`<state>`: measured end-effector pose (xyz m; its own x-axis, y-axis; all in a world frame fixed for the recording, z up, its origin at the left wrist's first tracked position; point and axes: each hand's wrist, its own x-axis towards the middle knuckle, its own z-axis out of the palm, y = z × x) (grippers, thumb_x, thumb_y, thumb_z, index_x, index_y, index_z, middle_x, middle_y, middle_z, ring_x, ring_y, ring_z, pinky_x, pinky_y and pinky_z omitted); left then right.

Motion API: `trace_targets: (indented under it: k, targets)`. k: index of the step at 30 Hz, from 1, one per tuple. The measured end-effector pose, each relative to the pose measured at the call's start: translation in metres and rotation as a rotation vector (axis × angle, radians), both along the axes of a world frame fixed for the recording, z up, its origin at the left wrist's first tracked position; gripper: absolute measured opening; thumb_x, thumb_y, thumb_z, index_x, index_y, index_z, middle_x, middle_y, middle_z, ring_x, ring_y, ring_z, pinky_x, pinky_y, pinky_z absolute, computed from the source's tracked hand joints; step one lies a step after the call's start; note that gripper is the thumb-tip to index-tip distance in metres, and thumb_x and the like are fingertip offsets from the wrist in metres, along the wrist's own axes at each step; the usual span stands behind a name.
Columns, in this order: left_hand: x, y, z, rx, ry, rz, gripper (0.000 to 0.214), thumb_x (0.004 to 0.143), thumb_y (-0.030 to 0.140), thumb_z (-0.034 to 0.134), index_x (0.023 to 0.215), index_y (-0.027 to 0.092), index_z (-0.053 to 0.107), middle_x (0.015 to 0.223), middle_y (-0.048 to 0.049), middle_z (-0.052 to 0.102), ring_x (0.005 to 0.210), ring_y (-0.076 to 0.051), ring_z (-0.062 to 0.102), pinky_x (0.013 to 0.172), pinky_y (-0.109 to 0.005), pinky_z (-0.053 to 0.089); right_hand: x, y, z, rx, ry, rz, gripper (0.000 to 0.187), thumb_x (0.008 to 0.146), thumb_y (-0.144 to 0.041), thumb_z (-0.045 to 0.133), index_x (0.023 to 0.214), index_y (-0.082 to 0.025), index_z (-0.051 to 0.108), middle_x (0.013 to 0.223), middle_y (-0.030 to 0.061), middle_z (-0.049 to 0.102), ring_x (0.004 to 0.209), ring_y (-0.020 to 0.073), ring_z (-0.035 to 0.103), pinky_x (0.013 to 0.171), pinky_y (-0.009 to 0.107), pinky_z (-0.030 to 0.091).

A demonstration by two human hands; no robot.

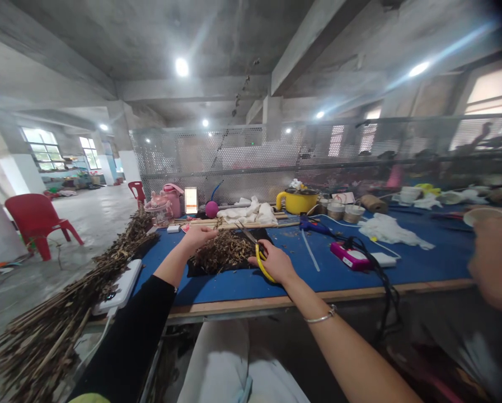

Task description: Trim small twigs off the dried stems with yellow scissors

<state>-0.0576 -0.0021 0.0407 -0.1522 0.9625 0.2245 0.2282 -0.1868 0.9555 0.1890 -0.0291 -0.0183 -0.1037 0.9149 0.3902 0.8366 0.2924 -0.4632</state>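
My right hand point(272, 262) grips yellow-handled scissors point(257, 251), blades pointing up and left over a pile of dry brown twigs point(223, 252) on a dark cloth on the blue table point(343, 271). My left hand point(198, 235) is closed at the pile's far left edge, pinching some of the twigs. A silver bracelet point(322, 317) circles my right wrist.
A long bundle of dry branches point(66, 308) leans off the table's left end beside a white power strip point(122, 285). A pink device point(349, 256) with black cable, a blue glue gun point(313, 225), a yellow pot point(299, 200), white cloths and cups lie beyond. A blurred person sits at right.
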Motion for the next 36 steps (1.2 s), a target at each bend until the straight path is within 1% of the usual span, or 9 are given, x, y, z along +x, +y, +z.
trace_targets:
  k: [3, 7, 10, 13, 20, 24, 28, 32, 36]
  targets:
    - [0.029, -0.006, -0.007, 0.039, -0.049, -0.105, 0.030, 0.055, 0.039, 0.068, 0.063, 0.011, 0.064, 0.043, 0.0034, 0.048, 0.039, -0.005, 0.038, 0.040, -0.017, 0.028, 0.000, 0.000, -0.001, 0.031, 0.035, 0.015, 0.058, 0.066, -0.054, 0.058, 0.115, -0.025, 0.043, 0.102, 0.0042, 0.059, 0.089, 0.0192, 0.056, 0.070, 0.027, 0.040]
    - [0.071, -0.012, -0.029, 0.004, -0.251, -0.126, 0.037, 0.056, 0.039, 0.068, 0.077, 0.009, 0.063, 0.048, 0.0029, 0.050, 0.039, -0.004, 0.037, 0.039, -0.017, 0.027, -0.001, 0.000, -0.003, 0.100, 0.018, 0.082, 0.063, 0.067, -0.049, 0.058, 0.120, -0.021, 0.038, 0.112, 0.0070, 0.052, 0.099, 0.0187, 0.051, 0.081, 0.028, 0.038]
    - [0.087, -0.014, -0.045, -0.027, -0.327, -0.157, 0.038, 0.054, 0.039, 0.070, 0.077, 0.010, 0.062, 0.048, 0.0034, 0.049, 0.040, -0.004, 0.039, 0.039, -0.016, 0.029, -0.001, 0.001, -0.005, 0.098, 0.008, 0.106, 0.063, 0.068, -0.046, 0.059, 0.120, -0.019, 0.038, 0.113, 0.0083, 0.050, 0.100, 0.0191, 0.049, 0.083, 0.030, 0.037]
    - [0.088, -0.014, -0.053, -0.039, -0.330, -0.171, 0.035, 0.053, 0.040, 0.070, 0.071, 0.011, 0.061, 0.045, 0.0044, 0.048, 0.039, -0.004, 0.040, 0.039, -0.016, 0.030, -0.001, 0.003, -0.008, 0.091, 0.003, 0.136, 0.064, 0.066, -0.046, 0.060, 0.121, -0.020, 0.039, 0.113, 0.0087, 0.050, 0.098, 0.0195, 0.050, 0.082, 0.030, 0.038]
    - [0.088, -0.012, -0.058, -0.085, -0.316, -0.262, 0.031, 0.054, 0.038, 0.070, 0.065, 0.011, 0.058, 0.041, 0.0044, 0.047, 0.036, -0.004, 0.041, 0.037, -0.016, 0.029, -0.002, 0.000, -0.004, 0.088, 0.026, 0.161, 0.061, 0.065, -0.049, 0.060, 0.118, -0.022, 0.043, 0.107, 0.0065, 0.056, 0.090, 0.0186, 0.055, 0.075, 0.028, 0.040]
    - [0.088, -0.012, -0.057, -0.101, -0.337, -0.262, 0.032, 0.055, 0.038, 0.070, 0.068, 0.010, 0.060, 0.044, 0.0033, 0.050, 0.036, -0.004, 0.041, 0.038, -0.016, 0.030, -0.002, -0.003, -0.001, 0.069, -0.039, 0.095, 0.056, 0.066, -0.053, 0.057, 0.113, -0.024, 0.047, 0.097, 0.0047, 0.062, 0.084, 0.0188, 0.057, 0.068, 0.025, 0.039]
    - [0.088, -0.014, -0.056, -0.110, -0.323, -0.243, 0.030, 0.056, 0.035, 0.070, 0.069, 0.009, 0.062, 0.045, 0.0028, 0.050, 0.038, -0.004, 0.042, 0.039, -0.016, 0.032, -0.002, 0.000, -0.003, 0.034, -0.123, 0.022, 0.049, 0.071, -0.057, 0.049, 0.108, -0.025, 0.052, 0.088, 0.0053, 0.064, 0.079, 0.0190, 0.059, 0.062, 0.023, 0.036]
    - [0.089, -0.015, -0.057, -0.113, -0.341, -0.251, 0.025, 0.059, 0.031, 0.068, 0.069, 0.008, 0.063, 0.044, 0.0026, 0.050, 0.038, -0.004, 0.042, 0.040, -0.016, 0.034, -0.003, 0.002, -0.005, 0.022, -0.199, -0.012, 0.046, 0.076, -0.058, 0.042, 0.105, -0.025, 0.054, 0.088, 0.0071, 0.065, 0.080, 0.0204, 0.060, 0.063, 0.024, 0.035]
    - [0.089, -0.013, -0.059, -0.138, -0.378, -0.219, 0.026, 0.060, 0.025, 0.068, 0.079, 0.008, 0.064, 0.049, 0.0013, 0.052, 0.042, -0.005, 0.045, 0.044, -0.017, 0.037, -0.004, 0.002, -0.001, -0.007, -0.220, -0.033, 0.044, 0.077, -0.057, 0.041, 0.103, -0.023, 0.055, 0.090, 0.0080, 0.065, 0.082, 0.0205, 0.059, 0.065, 0.024, 0.035]
